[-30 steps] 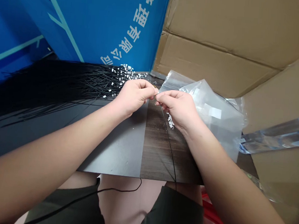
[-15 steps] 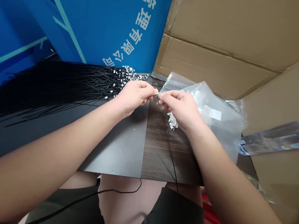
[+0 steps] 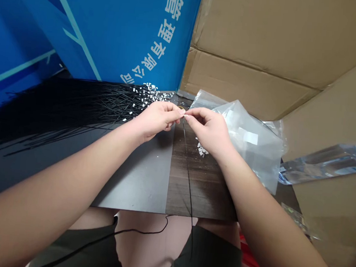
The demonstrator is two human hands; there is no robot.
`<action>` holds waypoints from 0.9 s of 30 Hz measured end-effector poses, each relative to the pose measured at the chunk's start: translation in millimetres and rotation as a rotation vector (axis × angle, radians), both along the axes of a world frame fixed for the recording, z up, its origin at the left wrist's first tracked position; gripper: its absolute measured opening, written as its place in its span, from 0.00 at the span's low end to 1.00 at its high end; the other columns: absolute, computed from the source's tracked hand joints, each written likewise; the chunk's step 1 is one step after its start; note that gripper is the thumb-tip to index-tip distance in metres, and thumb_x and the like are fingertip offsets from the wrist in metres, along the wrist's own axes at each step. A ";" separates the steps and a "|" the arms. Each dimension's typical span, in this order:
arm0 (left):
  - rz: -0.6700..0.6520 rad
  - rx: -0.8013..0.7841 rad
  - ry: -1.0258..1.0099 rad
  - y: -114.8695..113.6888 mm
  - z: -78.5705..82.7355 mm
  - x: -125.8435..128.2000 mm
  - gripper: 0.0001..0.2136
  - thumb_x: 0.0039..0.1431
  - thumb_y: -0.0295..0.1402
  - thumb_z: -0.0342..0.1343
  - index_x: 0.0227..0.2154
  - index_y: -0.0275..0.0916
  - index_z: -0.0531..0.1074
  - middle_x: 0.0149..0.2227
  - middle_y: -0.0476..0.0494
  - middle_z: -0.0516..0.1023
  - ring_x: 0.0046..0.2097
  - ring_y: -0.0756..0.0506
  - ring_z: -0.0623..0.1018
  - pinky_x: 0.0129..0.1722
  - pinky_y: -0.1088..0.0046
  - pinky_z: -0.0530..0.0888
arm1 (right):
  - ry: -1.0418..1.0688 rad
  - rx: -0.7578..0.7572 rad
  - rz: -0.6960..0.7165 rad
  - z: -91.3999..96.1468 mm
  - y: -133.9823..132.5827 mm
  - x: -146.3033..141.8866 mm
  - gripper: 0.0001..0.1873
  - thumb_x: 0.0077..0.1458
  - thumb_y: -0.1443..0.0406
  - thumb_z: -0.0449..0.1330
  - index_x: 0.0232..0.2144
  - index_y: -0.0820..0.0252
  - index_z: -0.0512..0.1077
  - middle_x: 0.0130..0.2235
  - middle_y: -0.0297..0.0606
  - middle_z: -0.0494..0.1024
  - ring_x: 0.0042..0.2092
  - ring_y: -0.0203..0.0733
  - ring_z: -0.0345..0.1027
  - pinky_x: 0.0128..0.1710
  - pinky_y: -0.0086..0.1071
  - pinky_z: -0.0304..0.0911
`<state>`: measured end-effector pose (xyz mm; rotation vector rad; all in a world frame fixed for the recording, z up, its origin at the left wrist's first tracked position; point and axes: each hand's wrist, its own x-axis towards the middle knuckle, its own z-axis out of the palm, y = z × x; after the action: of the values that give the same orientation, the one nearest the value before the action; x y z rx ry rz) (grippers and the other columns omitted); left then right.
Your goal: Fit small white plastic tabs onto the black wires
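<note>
My left hand [image 3: 155, 121] and my right hand [image 3: 208, 130] meet at the fingertips above the dark tabletop [image 3: 133, 179]. Both pinch the end of a thin black cable [image 3: 187, 171], and the pinched tip is mostly hidden by my fingers. The cable drops past the table's front edge. Under my right hand lies a small pile of white connectors [image 3: 201, 150]. A large bundle of black cables [image 3: 57, 116] with white connectors at its ends [image 3: 145, 93] spreads out to the left of my left hand. A clear plastic bag [image 3: 253, 146] lies beside my right hand.
A blue printed board [image 3: 112, 28] stands behind the table, with brown cardboard panels [image 3: 254, 44] to the right. A clear plastic strip [image 3: 325, 165] lies at the right. Red plastic [image 3: 250, 256] shows below the table's right corner, beyond my dark-clothed lap.
My hands have drawn slightly closer and shifted a little left. The hanging cable now runs further left, and the view has tilted slightly.
</note>
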<state>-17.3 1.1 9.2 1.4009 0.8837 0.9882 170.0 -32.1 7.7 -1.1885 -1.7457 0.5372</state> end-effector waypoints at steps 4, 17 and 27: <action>0.020 -0.019 -0.012 -0.8 -1.0 1.2 0.12 0.57 0.39 0.67 0.26 0.37 0.77 0.30 0.45 0.77 0.24 0.54 0.65 0.23 0.75 0.60 | -0.027 0.053 -0.033 -1.6 2.1 1.2 0.08 0.64 0.62 0.61 0.38 0.56 0.80 0.41 0.37 0.85 0.41 0.43 0.74 0.46 0.39 0.67; 0.014 0.047 0.094 -5.5 4.4 3.1 0.07 0.53 0.36 0.65 0.25 0.38 0.78 0.28 0.46 0.79 0.25 0.53 0.66 0.25 0.74 0.62 | -0.036 0.066 -0.069 -2.2 1.7 1.3 0.07 0.63 0.62 0.61 0.37 0.55 0.80 0.41 0.38 0.84 0.41 0.43 0.74 0.46 0.40 0.67; 0.066 0.177 0.207 -4.6 1.3 3.1 0.05 0.52 0.33 0.60 0.27 0.38 0.78 0.27 0.47 0.78 0.26 0.51 0.67 0.28 0.72 0.64 | -0.043 0.060 -0.066 -2.1 0.5 -0.2 0.08 0.63 0.62 0.61 0.37 0.55 0.80 0.40 0.38 0.85 0.41 0.44 0.74 0.47 0.40 0.67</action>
<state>-14.2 -3.5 10.4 1.6556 1.0195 1.0026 169.8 -31.6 5.5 -1.2193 -1.7406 0.4197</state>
